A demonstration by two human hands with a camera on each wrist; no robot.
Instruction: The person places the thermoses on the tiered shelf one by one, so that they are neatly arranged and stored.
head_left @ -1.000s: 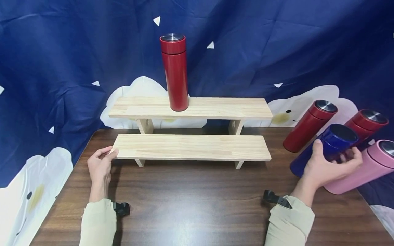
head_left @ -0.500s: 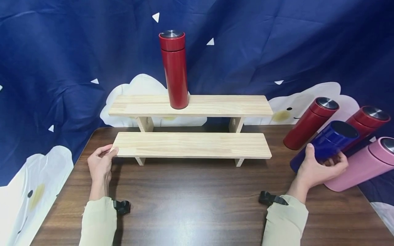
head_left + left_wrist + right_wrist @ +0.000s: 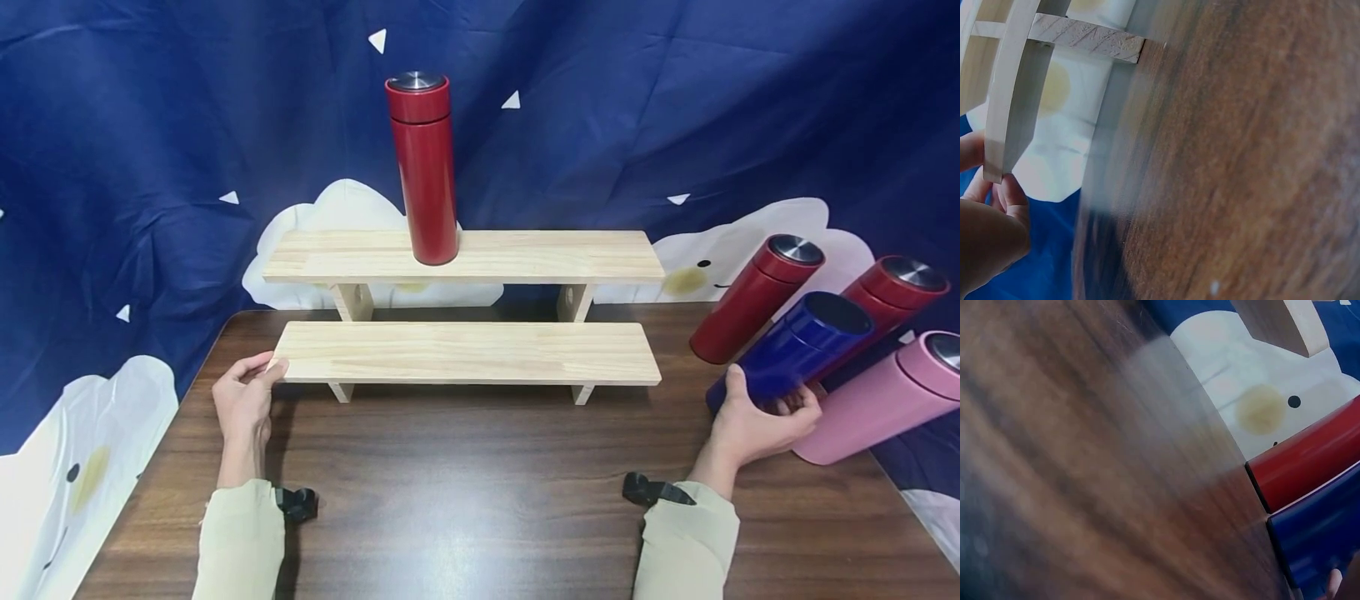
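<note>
The right hand (image 3: pixel 757 425) has its grip curled round the base end of the dark blue cylindrical metal flask (image 3: pixel 791 350), which lies tilted on the dark wooden table (image 3: pixel 465 483) between red and pink flasks. The left hand (image 3: pixel 242 400) pinches the lower pale wooden shelf board (image 3: pixel 465 353) at its end.

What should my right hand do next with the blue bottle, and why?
Probably lift the blue bottle clear of its neighbours. The right hand already grips its lower end, it leans between a red bottle and the pink bottle, and the lower shelf, steadied by the left hand, has room.
</note>
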